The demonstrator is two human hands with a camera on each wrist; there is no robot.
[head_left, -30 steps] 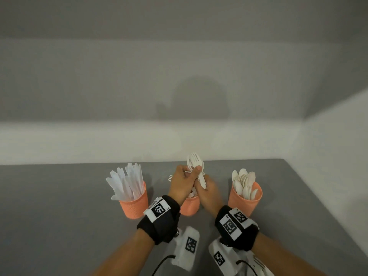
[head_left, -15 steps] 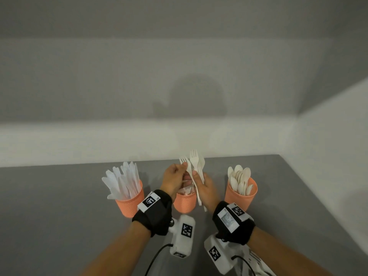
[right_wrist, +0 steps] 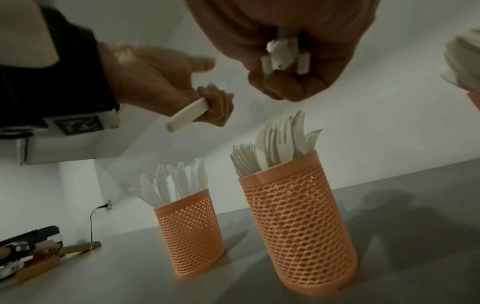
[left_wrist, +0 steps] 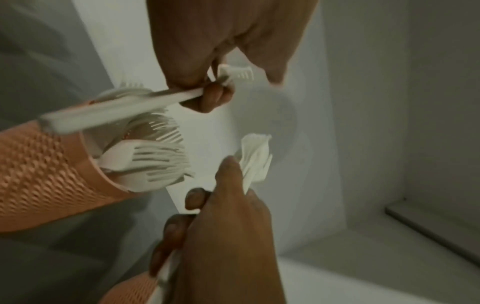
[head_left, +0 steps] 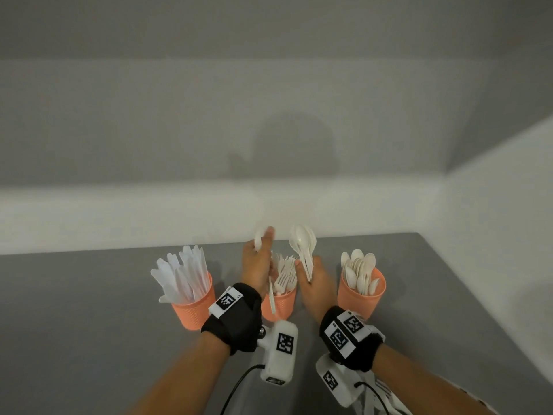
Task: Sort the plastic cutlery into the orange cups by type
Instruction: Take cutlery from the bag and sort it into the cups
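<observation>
Three orange cups stand on a plain grey counter [head_left: 89, 310]: the left cup [head_left: 194, 310], the middle cup [right_wrist: 301, 226] and the right cup [head_left: 360, 298]. Their walls carry a fine perforated mesh, scalloped like fish scales on the middle cup. The knives [head_left: 185, 274], forks [head_left: 285, 272] and spoons [head_left: 359, 272] are plain white. Black wristbands [head_left: 236, 322] bear white tags with black square-code patterns. The wall [head_left: 269, 115] at 12 o'clock is pale grey.
</observation>
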